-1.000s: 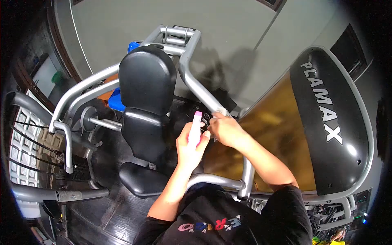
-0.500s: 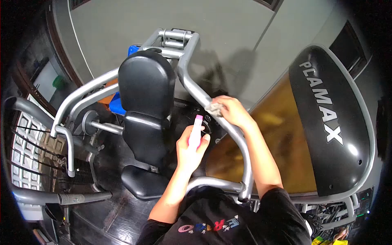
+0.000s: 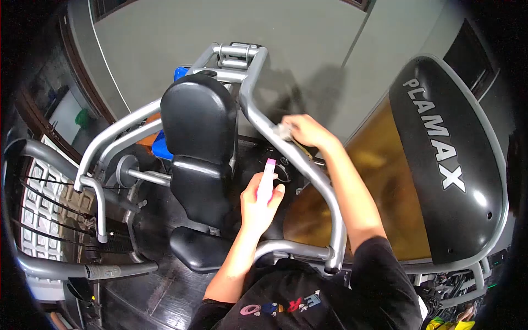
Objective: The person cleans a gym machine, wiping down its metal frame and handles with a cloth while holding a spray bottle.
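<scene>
My left hand [image 3: 256, 204] is wrapped around a slim white bottle [image 3: 266, 185] with a pink tip, held upright in front of my chest. Bright glare washes out part of the bottle. Farther forward and to the right, my right hand [image 3: 307, 131] pinches a crumpled whitish cloth [image 3: 284, 131]. The cloth rests against the silver tube [image 3: 257, 113] of a gym machine, about midway along its bend; it is slightly blurred. Left of both hands stands the machine's black padded backrest [image 3: 199, 118], above a black seat [image 3: 201, 248].
On the right rises a large black and gold cover [image 3: 407, 192] lettered PLAMAX. Silver handle bars [image 3: 100, 203] and a thick grey tube [image 3: 60, 268] lie to the left. A grey wall [image 3: 308, 49] stands behind the machine. Dark flooring [image 3: 159, 291] shows at lower left.
My right hand has slid the cloth a little up and away along the silver tube. My left hand still holds the bottle in nearly the same place. The view has shifted slightly.
</scene>
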The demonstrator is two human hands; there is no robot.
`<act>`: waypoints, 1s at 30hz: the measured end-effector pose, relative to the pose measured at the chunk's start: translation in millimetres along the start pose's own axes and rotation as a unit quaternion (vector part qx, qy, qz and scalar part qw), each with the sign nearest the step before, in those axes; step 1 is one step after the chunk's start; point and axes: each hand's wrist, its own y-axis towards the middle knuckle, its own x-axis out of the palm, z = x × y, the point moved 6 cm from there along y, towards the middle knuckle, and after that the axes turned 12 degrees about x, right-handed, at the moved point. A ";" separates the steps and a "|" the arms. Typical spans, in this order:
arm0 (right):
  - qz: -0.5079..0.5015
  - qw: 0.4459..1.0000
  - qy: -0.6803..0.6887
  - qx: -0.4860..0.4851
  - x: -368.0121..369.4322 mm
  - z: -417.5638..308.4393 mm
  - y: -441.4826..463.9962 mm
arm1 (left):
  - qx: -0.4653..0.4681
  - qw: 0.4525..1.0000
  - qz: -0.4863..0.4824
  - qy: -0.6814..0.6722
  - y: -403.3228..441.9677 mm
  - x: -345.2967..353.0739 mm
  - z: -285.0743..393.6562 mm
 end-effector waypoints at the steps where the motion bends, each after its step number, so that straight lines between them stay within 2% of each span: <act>1: -0.018 1.000 0.001 -0.003 -4.5 10.0 -14.5 | -0.002 1.000 0.004 -0.003 1.1 -0.1 0.7; 4: -0.057 0.997 -0.005 0.049 -14.3 33.8 -33.5 | -0.022 0.999 -0.031 -0.008 1.2 7.1 1.0; 6: 0.017 0.991 0.135 0.002 -22.3 41.5 -24.8 | -0.011 0.999 -0.047 -0.013 3.0 12.2 -0.9; 8: 0.120 0.973 0.190 0.045 -21.4 26.3 -11.8 | -0.001 0.999 -0.044 -0.018 1.3 12.8 -2.1; 10: 0.146 0.963 0.224 0.046 -4.5 13.9 7.4 | 0.001 1.000 -0.030 -0.002 -0.8 8.4 -2.6; 11: 0.199 0.961 0.159 -0.105 1.7 -4.7 12.8 | 0.002 1.000 -0.023 -0.001 -0.9 5.8 0.4; 12: 0.124 0.979 0.126 -0.104 18.8 -0.6 18.4 | 0.002 1.000 -0.020 0.002 -1.4 4.2 2.4; 14: 0.125 0.983 -0.022 -0.130 17.6 -15.4 2.0 | 0.000 1.000 -0.012 0.003 -0.9 1.1 4.2; 16: 0.004 0.995 -0.052 -0.083 8.0 -10.0 -7.5 | 0.004 1.000 -0.013 0.003 -1.3 1.0 -0.1; 18: -0.090 0.996 -0.006 -0.013 -10.2 -7.8 -13.4 | -0.009 1.000 -0.026 -0.011 1.0 2.6 1.1; 20: -0.045 0.997 0.055 -0.007 -23.8 -20.8 -9.2 | -0.015 0.999 -0.031 -0.004 2.4 3.8 1.3; 21: 0.018 0.998 0.051 -0.017 -22.4 -16.2 7.2 | -0.020 0.999 -0.040 0.003 3.2 5.0 1.4; 22: 0.073 0.994 0.076 -0.037 -14.2 -11.0 21.4 | -0.024 0.998 -0.051 0.010 3.1 6.5 1.0; 24: 0.159 0.979 0.034 -0.123 -1.1 -24.6 26.8 | -0.016 0.998 -0.052 0.008 2.9 7.1 -1.2; 25: 0.122 0.987 -0.027 -0.105 12.0 -21.7 29.8 | -0.009 0.999 -0.049 0.007 2.2 6.5 -1.7; 26: 0.124 0.985 0.001 -0.121 17.7 -26.8 15.9 | -0.012 0.999 -0.051 0.006 0.7 6.3 -2.0; 30: 0.104 0.986 -0.085 -0.097 10.2 -24.9 -58.1 | -0.025 0.998 -0.051 0.013 -0.7 4.5 0.8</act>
